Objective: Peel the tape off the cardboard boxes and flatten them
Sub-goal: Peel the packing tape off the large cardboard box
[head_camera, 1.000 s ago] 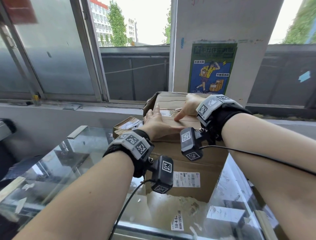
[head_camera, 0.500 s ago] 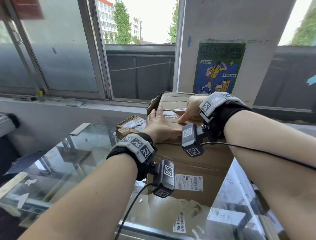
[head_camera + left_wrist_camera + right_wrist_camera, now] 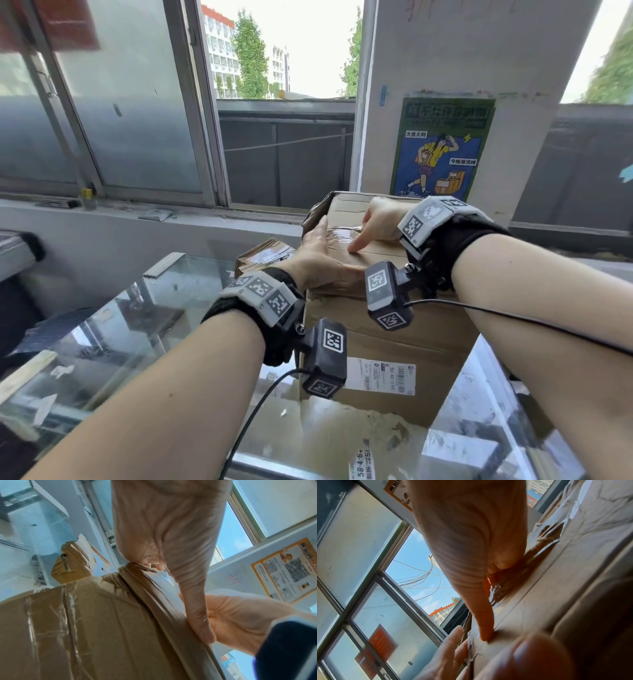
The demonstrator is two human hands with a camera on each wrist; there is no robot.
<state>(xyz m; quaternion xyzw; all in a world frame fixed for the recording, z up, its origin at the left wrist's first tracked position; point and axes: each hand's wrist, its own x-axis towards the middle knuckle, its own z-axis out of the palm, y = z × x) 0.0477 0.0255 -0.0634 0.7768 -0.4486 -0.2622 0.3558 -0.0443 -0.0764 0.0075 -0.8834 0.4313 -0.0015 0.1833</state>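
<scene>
Glass table (image 3: 144,329) bears taped cardboard box (image 3: 394,329), both hands atop

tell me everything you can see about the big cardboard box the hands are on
The big cardboard box is brown, creased corrugated board standing upright on the glass counter. Shiny clear tape runs across its closed top, and a white shipping label is on its near side. The left hand rests flat on top; the right hand presses a fingertip at the seam.
</scene>
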